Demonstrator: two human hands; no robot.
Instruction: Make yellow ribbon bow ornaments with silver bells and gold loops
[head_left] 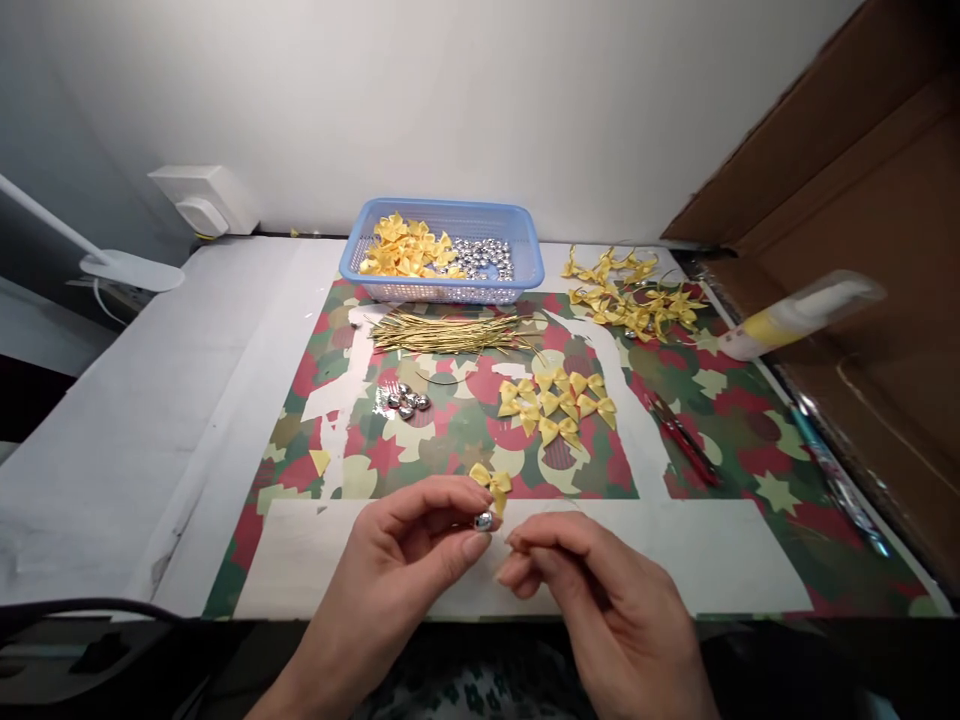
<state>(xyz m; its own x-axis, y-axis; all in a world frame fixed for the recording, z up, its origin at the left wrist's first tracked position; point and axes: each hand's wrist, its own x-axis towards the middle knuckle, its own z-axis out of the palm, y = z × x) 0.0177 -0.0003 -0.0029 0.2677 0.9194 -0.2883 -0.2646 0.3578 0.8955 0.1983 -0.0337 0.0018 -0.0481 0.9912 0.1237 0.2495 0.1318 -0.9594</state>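
Note:
My left hand (409, 555) pinches a small silver jingle bell (484, 521) between thumb and forefinger. A yellow ribbon bow (492, 480) shows just beyond those fingertips; whether they grip it too, I cannot tell. Close by on the right, my right hand (592, 580) is closed in a pinch on a thin wire (571, 504), of which only a faint curved length shows behind the knuckles. Beyond the hands lie several loose yellow bows (559, 403) and a small group of silver bells (407, 402). A bundle of gold wire ties (450, 333) stretches across the mat farther back.
At the back, a blue basket (442, 295) holds yellow bows and silver bells. Bows with wires (637, 300) are heaped at right, near a bottle (795, 315). Red-handled tweezers (682, 440) and a pen (840, 480) lie at right, beside a cardboard box wall (862, 200).

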